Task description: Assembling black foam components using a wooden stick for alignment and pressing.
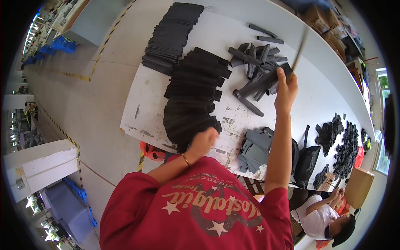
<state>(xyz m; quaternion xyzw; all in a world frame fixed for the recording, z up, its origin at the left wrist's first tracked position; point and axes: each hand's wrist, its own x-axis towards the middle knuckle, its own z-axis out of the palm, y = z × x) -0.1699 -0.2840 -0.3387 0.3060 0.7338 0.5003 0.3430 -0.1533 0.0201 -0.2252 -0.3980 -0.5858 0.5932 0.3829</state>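
Note:
My right hand (286, 92) is raised over the right part of the white table, its thumb and fingers closed on a dark grey strip (262, 84). Beneath that strip lies a loose heap of rolled, tube-like dark strips (252, 56). My left hand (203, 141) is curled close to my body, beside the near end of a long row of overlapping black flat pieces (187, 100). Its fingers are bent in and partly hidden, so anything inside them does not show. Farther off, a second row of dark flat pieces (173, 35) lies fanned out.
Flat grey pieces (255, 149) lie scattered left of a black bag (306, 164). Small black pieces (348, 146) are heaped farther right. Another person (321, 216) sits at the lower right, near a cardboard box (359, 187). A low wall (316, 54) edges the table.

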